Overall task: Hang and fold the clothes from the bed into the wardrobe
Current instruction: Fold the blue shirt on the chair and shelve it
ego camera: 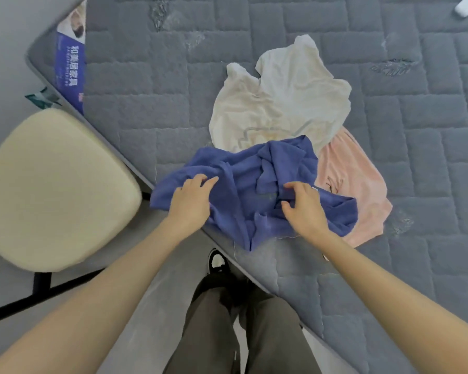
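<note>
Left hand (191, 201) pressed relaxed fingers onto the crumpled blue fabric garment (243, 184); right hand (304, 209) pinched its folds.

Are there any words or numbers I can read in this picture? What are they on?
Blue label on the mattress side: big white Chinese characters, perhaps "和美居家具", sideways, blurred.
Small print beside them: too blurred to read.
Nothing else readable.

blue top (254, 190): crumpled at the bed (146, 103) edge, overlapping both others
white top (281, 103): spread, creased, farther in
pink top (357, 190): flat, partly under blue
</note>
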Tool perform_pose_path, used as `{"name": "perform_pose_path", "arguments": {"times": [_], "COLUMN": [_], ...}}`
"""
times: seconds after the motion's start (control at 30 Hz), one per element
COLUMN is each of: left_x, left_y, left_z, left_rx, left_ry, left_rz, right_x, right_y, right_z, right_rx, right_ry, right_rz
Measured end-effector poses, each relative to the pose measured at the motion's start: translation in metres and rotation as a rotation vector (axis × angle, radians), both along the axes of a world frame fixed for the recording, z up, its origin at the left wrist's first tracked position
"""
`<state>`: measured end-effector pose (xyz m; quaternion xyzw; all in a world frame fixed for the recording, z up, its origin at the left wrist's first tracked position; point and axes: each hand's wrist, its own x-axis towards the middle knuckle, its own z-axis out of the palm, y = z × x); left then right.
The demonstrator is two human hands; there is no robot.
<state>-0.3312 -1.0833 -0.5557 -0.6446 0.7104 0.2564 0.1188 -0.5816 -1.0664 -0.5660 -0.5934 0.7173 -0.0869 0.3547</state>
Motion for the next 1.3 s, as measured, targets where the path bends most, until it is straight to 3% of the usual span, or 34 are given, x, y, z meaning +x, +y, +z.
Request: {"name": "perform_pose_path", "arguments": {"times": [0.23, 0.43, 0.53, 0.63, 0.73, 0.97, 1.13, 1.3], "left_x": [-0.107, -0.156, -0.159, -0.155, -0.142, -0.082, -0.030, 0.025], "left_y": [-0.063, -0.097, -0.099, -0.096, -0.090, -0.051, -0.015, 0.044], "left_z": [-0.020, -0.049, -0.057, -0.058, -0.046, 0.012, 0.063, 0.110], "left_rx": [-0.020, -0.007, -0.094, -0.184, -0.261, -0.369, -0.481, -0.604], "left_ry": [0.286, 0.074, -0.023, 0.009, 0.130, 0.319, 0.409, 0.458], "left_rz": [-0.228, -0.385, -0.304, -0.252, -0.218, 0.104, 0.374, 0.577], "right_x": [-0.072, -0.109, -0.115, -0.112, -0.108, -0.082, -0.042, 0.018], "right_y": [-0.003, -0.004, -0.002, 0.005, 0.014, 0.013, 0.003, 0.004], "right_z": [-0.035, -0.066, -0.072, -0.068, -0.055, 0.021, 0.076, 0.118], "right_rx": [0.260, 0.402, 0.419, 0.415, 0.298, -0.226, -0.216, -0.197], "right_ry": [0.308, 0.269, 0.291, 0.453, 0.490, 0.182, -0.192, -0.334], "right_rz": [-0.075, -0.317, -0.260, -0.174, -0.140, -0.144, -0.075, 0.158]}}
